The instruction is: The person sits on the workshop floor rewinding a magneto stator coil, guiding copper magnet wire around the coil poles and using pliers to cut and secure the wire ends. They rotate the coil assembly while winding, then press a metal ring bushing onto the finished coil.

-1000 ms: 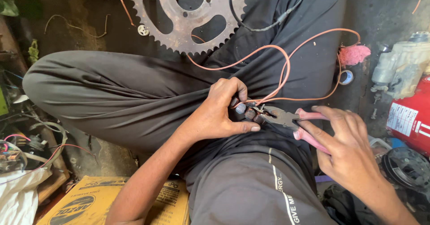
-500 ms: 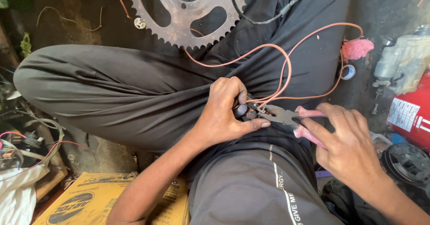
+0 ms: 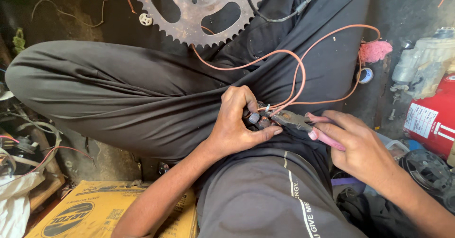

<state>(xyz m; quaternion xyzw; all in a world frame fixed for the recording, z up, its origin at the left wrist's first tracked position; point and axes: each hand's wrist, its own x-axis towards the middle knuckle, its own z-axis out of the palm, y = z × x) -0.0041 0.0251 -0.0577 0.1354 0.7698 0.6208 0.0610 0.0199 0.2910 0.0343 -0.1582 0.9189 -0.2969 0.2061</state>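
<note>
The left hand (image 3: pixel 237 124) pinches a small grey connector (image 3: pixel 258 119) over the lap, fingers closed round it; the right hand (image 3: pixel 360 145) grips pink-handled pliers (image 3: pixel 296 120), nose at the orange wire (image 3: pixel 294 72); a slip could nick a fingertip or sever the wire.

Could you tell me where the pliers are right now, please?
In the head view, right of centre: the pliers are in the right hand, their nose at the small part in the left hand.

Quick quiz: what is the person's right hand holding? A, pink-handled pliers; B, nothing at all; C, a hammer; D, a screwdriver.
A: the right hand grips pink-handled pliers, whose nose meets the small part pinched in the left hand, where the orange wire ends.
</note>
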